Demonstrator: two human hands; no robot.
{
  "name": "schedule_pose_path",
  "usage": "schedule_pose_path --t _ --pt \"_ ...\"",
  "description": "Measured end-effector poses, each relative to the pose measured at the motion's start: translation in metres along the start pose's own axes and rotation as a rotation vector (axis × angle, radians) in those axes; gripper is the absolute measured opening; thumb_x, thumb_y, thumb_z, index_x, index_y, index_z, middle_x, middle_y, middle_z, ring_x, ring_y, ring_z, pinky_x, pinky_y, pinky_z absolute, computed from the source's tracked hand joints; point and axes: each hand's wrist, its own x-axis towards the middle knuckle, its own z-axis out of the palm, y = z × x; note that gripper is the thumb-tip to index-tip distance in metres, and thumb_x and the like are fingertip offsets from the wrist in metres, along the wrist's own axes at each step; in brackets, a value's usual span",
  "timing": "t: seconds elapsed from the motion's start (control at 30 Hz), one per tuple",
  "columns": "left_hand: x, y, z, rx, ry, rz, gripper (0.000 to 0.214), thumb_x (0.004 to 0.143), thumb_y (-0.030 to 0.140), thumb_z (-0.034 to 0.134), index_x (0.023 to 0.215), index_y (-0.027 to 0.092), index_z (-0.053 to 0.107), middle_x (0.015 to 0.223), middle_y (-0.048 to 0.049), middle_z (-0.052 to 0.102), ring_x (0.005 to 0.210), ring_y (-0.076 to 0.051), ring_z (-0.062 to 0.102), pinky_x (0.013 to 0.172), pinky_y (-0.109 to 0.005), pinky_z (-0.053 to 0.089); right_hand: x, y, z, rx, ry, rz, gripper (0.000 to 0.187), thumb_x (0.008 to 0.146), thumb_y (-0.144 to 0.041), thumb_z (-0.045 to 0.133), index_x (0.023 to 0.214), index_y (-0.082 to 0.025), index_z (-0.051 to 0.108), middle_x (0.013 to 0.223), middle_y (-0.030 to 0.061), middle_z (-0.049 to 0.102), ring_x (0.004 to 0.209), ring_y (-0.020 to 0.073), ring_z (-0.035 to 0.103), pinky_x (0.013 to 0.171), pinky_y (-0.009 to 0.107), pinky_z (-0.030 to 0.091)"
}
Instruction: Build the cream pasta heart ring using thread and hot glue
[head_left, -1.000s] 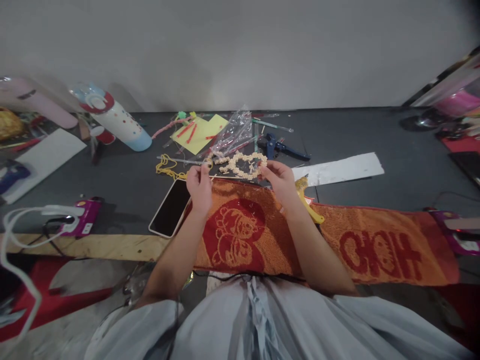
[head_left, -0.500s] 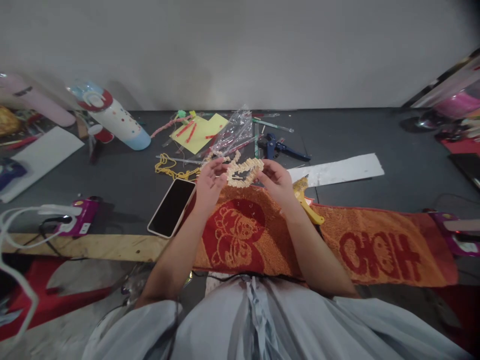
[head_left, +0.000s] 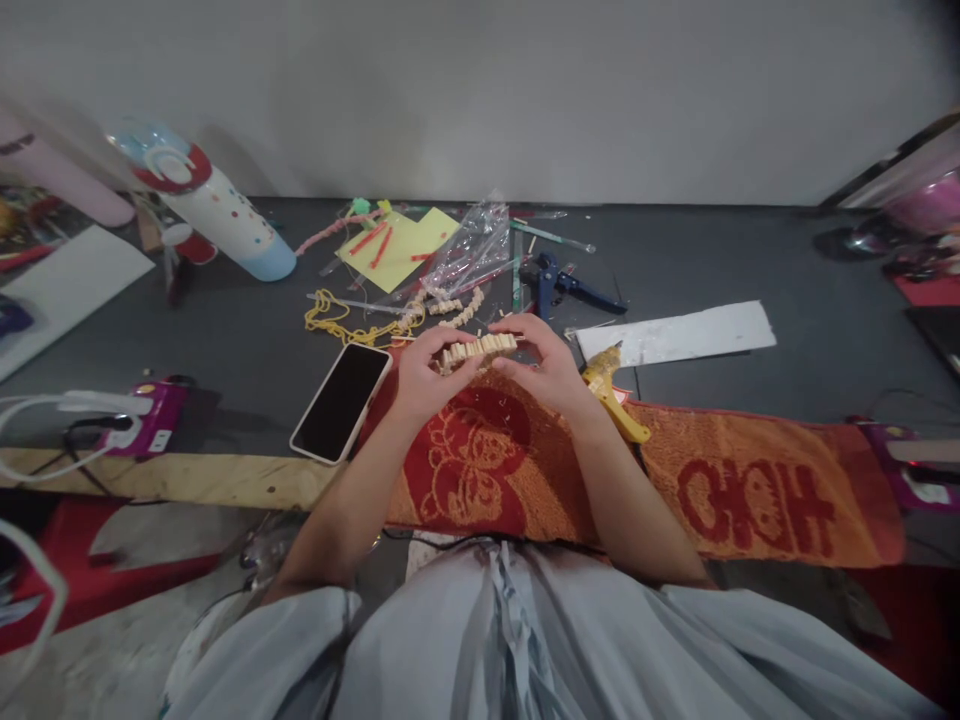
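Note:
Between my hands is a pale ring of short wooden stick pieces [head_left: 480, 347], turned edge-on and held just above the far edge of an orange and red towel [head_left: 555, 480]. My left hand [head_left: 427, 375] pinches its left end with thumb and fingers. At its right end, my right hand [head_left: 544, 368] grips it the same way. Behind the ring, more pale pieces in a strip [head_left: 465, 310] lie on the dark table. A yellow glue gun [head_left: 611, 390] rests beside my right wrist, partly on the towel.
A phone [head_left: 341, 402] lies left of my left forearm, with yellow cord [head_left: 326, 318] behind it. Farther back are a yellow paper [head_left: 390, 260], clear plastic wrap [head_left: 480, 245] and a blue cutter [head_left: 551, 285]. A white strip [head_left: 682, 338] lies right, a bottle [head_left: 225, 215] left.
The ring has tilted from showing its open middle to being seen edge-on. My fingers have shifted along it, and the whole view has moved slightly.

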Motion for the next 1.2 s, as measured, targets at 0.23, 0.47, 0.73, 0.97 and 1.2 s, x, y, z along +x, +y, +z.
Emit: schedule_pose_path --t 0.23,0.47,0.73,0.97,1.2 --pt "-0.001 -0.001 0.001 0.017 -0.035 0.018 0.016 0.074 0.029 0.074 0.087 0.020 0.068 0.086 -0.0035 0.072 0.079 -0.017 0.066 0.074 -0.031 0.052 0.002 0.004 0.000 -0.013 0.039 -0.053 0.027 0.088 -0.051 0.062 0.099 -0.026 0.066 0.103 0.0083 0.066 0.105 0.0226 0.061 0.095 0.041 0.051" --pt "0.000 0.001 0.002 -0.029 -0.017 -0.022 0.015 0.073 0.026 0.073 0.085 0.020 0.070 0.084 -0.0028 0.072 0.076 -0.016 0.065 0.071 -0.029 0.051 0.001 0.004 0.001 -0.001 0.043 -0.022 0.026 0.087 -0.047 0.063 0.101 -0.025 0.066 0.104 0.0077 0.067 0.102 0.0220 0.062 0.092 0.039 0.051" --pt "0.000 -0.009 0.005 -0.221 -0.027 -0.319 0.021 0.071 0.032 0.076 0.087 0.019 0.070 0.086 -0.0030 0.070 0.070 -0.014 0.062 0.064 -0.027 0.049 -0.001 0.013 0.001 0.082 0.098 0.127 0.022 0.083 -0.041 0.066 0.094 -0.022 0.065 0.094 0.0043 0.067 0.084 0.0175 0.063 0.082 0.034 0.053" --pt "0.001 -0.005 0.009 -0.317 -0.078 -0.469 0.027 0.064 0.034 0.080 0.082 0.016 0.071 0.084 -0.0041 0.070 0.075 -0.014 0.064 0.071 -0.027 0.052 -0.001 0.011 0.005 0.054 0.064 0.197 0.022 0.085 -0.042 0.061 0.090 -0.020 0.062 0.084 0.0032 0.065 0.076 0.0160 0.060 0.070 0.029 0.047" --pt "0.004 0.002 0.010 -0.326 -0.085 -0.558 0.026 0.060 0.035 0.082 0.071 0.015 0.069 0.071 -0.0008 0.068 0.064 -0.010 0.058 0.064 -0.023 0.048 0.001 0.010 0.009 0.068 0.071 0.272 0.020 0.083 -0.039 0.061 0.084 -0.019 0.061 0.076 0.0011 0.061 0.069 0.0135 0.054 0.067 0.029 0.043"
